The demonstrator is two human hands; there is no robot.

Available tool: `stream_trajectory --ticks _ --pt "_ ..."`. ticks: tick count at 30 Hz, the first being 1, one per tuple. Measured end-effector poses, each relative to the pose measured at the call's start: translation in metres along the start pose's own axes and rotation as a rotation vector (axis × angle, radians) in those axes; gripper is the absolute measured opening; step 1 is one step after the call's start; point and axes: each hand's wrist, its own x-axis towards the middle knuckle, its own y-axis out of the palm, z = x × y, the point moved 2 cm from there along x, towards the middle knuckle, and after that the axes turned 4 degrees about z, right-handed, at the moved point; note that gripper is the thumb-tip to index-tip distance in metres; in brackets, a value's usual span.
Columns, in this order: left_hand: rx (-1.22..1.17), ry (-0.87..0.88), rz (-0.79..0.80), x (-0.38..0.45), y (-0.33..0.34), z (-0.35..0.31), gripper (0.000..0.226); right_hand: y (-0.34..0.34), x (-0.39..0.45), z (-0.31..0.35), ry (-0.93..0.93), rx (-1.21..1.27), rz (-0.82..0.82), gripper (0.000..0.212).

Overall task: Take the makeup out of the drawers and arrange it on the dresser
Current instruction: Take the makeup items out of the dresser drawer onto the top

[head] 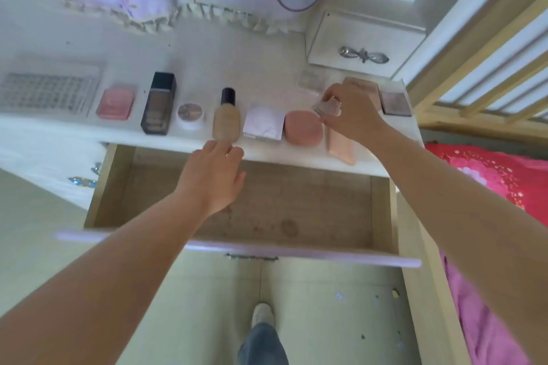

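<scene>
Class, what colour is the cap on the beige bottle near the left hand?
Dark, near black: the cap, clearest in the head view.

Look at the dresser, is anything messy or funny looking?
Mostly tidy: the makeup lies in a neat row along the dresser edge. Two oddities: the open drawer has brownish stains on its bottom, and the pink tube pokes out over the front edge under the right hand.

1. A single head-worn view looks steeply down and forward from above the person's own arms.
2. It faces the white counter (89, 127) with the open pale wooden drawer (267, 216) beneath, both close, within arm's reach.
3. Wide-angle bending curves the edges; the floor and one white shoe (261, 313) show at the bottom.
4. No second view shares the scene.
</scene>
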Motion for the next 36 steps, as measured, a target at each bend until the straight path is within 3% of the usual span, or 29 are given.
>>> stream_trajectory --ticks 11,17,20,24,26,28,31,36 --pt "-0.017 0.100 -0.254 0.096 0.003 0.016 0.027 0.042 0.129 -0.009 -0.268 -0.201 0.326 0.041" --pt "-0.020 0.216 -0.482 0.096 0.021 0.031 0.019 0.057 0.142 -0.014 -0.351 -0.108 0.304 0.039" --pt "-0.075 0.275 -0.537 0.086 0.023 0.032 0.007 0.046 0.127 -0.013 -0.310 -0.012 0.199 0.048" --pt "-0.051 0.370 -0.474 0.051 0.029 0.039 0.018 0.030 0.056 -0.007 -0.221 0.155 0.025 0.029" --pt "-0.011 0.438 -0.422 0.025 0.037 0.043 0.030 0.042 0.007 0.004 -0.273 0.169 -0.104 0.019" --pt "0.013 0.483 -0.374 -0.004 0.045 0.047 0.041 0.064 -0.043 0.011 -0.291 0.158 -0.230 0.031" --pt "0.056 0.555 -0.250 -0.048 0.061 0.052 0.047 0.111 -0.115 0.012 -0.413 0.109 -0.155 0.031" --pt "0.056 0.520 -0.108 -0.085 0.085 0.065 0.018 0.163 -0.180 0.003 -0.332 -0.092 -0.106 0.023"
